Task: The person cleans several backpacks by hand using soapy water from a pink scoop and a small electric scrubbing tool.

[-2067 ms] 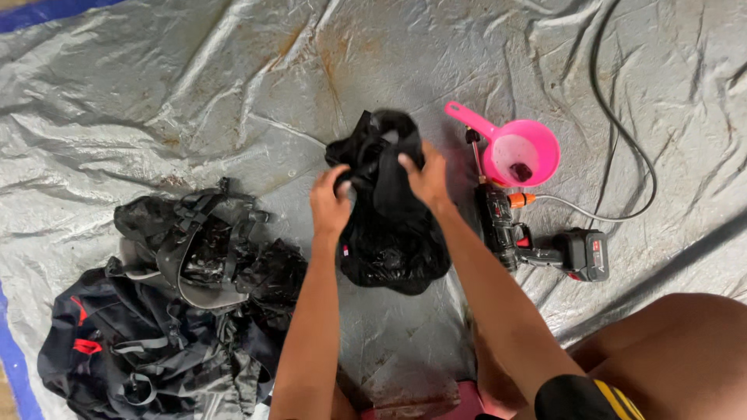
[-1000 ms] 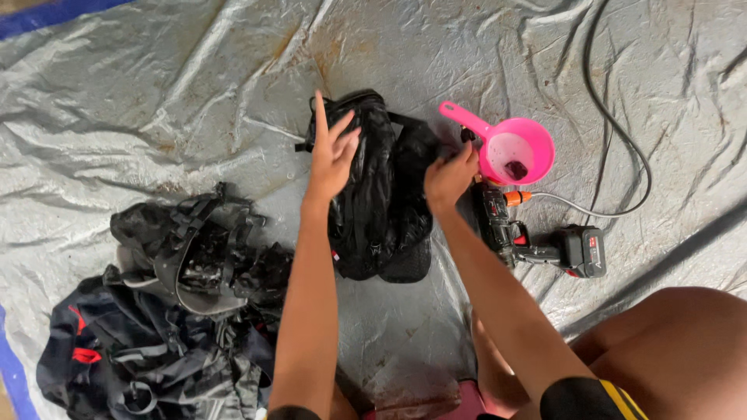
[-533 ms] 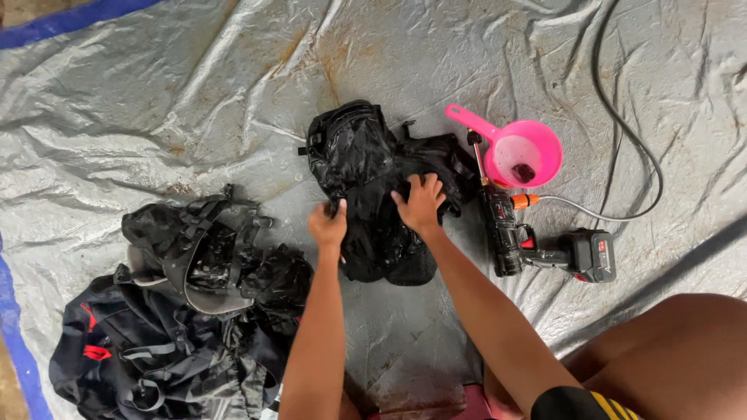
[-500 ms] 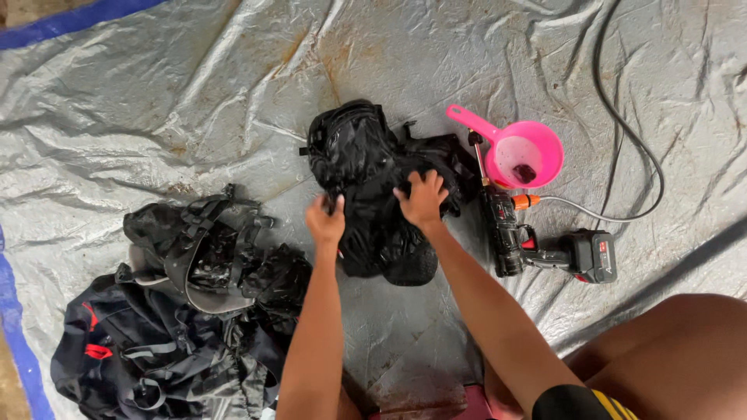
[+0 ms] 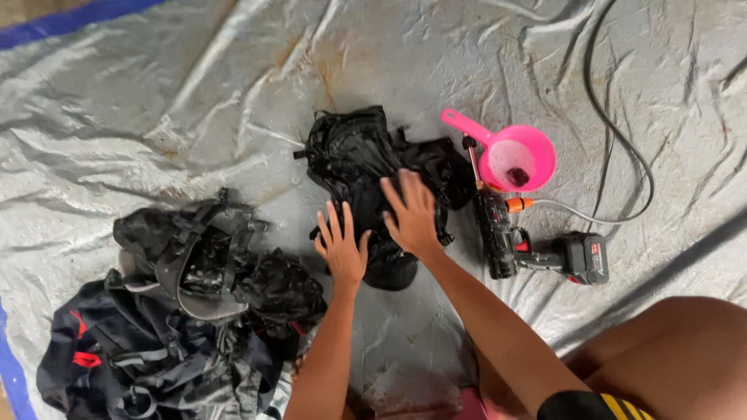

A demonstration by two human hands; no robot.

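A crumpled black bag (image 5: 362,159) lies in the middle of a wet grey tarp (image 5: 156,101). My left hand (image 5: 341,245) rests flat on its near left edge, fingers spread. My right hand (image 5: 411,214) presses flat on the bag's near right part, fingers apart. Neither hand grips anything.
A pink scoop (image 5: 513,155) with a handle sits right of the bag. A black cordless spray tool (image 5: 537,249) with an orange fitting and a thin hose (image 5: 615,140) lies beside it. A pile of black straps and dark bags (image 5: 179,311) is at lower left. My bare knee (image 5: 677,358) is at lower right.
The bag was being turned and spread out by both hands. It now lies flatter, and both hands have slid toward its near edge, lying open on it.
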